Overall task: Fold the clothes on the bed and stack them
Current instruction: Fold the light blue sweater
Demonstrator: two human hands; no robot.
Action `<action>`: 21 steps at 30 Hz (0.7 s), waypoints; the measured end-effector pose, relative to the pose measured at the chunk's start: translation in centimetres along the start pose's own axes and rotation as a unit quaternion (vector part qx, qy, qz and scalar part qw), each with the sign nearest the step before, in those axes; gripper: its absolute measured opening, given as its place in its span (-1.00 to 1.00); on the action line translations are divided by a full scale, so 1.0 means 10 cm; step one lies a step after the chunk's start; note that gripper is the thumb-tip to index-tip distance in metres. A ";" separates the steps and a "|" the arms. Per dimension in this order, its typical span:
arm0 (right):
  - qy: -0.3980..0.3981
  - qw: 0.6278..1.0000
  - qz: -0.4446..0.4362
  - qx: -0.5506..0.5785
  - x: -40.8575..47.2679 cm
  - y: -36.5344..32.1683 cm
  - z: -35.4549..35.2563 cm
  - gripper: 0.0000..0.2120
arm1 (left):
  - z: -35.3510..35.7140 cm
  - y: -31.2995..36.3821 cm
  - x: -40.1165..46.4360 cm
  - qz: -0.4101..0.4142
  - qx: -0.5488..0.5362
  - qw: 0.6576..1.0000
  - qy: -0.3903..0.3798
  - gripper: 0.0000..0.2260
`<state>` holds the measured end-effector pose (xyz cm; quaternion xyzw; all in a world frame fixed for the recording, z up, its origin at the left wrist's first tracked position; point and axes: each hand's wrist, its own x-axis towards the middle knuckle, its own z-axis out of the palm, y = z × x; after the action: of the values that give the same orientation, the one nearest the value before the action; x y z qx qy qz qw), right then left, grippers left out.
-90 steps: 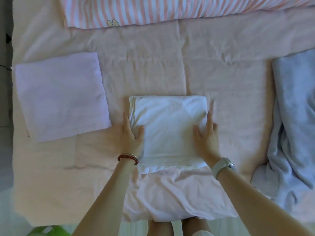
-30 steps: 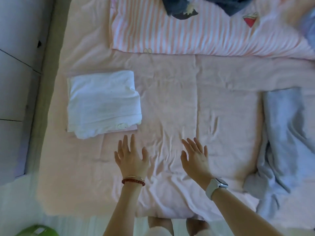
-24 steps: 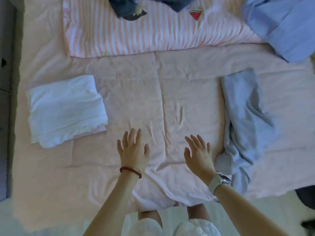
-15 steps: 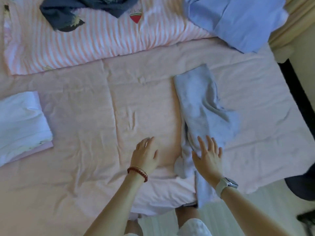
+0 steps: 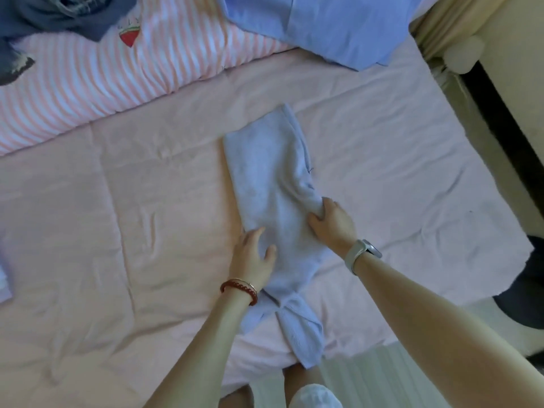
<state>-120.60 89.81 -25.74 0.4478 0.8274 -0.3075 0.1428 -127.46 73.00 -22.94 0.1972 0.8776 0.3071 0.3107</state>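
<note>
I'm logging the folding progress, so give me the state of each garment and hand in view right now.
grey-blue garment: lying lengthwise, not yet folded square, one end over the bed edge.
left hand: resting on the garment's left edge.
right hand: gripping a bunch of the garment.
light blue shirt: unfolded.
dark garment: crumpled on the striped quilt.

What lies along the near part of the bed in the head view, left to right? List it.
Folded white garment's edge → left hand → light blue garment → right hand → bare pink sheet.

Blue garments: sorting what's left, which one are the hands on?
The pale grey-blue garment mid-bed, under both hands; the brighter blue one and the dark one lie untouched.
</note>
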 end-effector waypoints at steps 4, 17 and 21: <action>-0.041 0.931 -0.362 0.033 -0.79 -0.12 0.09 -0.57 | -0.39 0.15 -0.15 0.071 -0.077 0.978 0.183 -0.67; -0.146 0.972 -0.021 0.185 -1.10 -0.20 0.48 -0.86 | -0.44 -0.50 -0.07 -0.065 -0.015 0.997 0.041 -0.95; 0.005 0.964 0.001 0.267 -1.24 -0.45 0.29 -0.79 | -0.86 -0.40 -0.29 -0.081 -0.182 0.962 0.185 -0.94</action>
<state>-117.50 78.01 -19.95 0.4719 0.7153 -0.5151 0.0144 -131.73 64.89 -19.04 0.0049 0.8621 0.4666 0.1976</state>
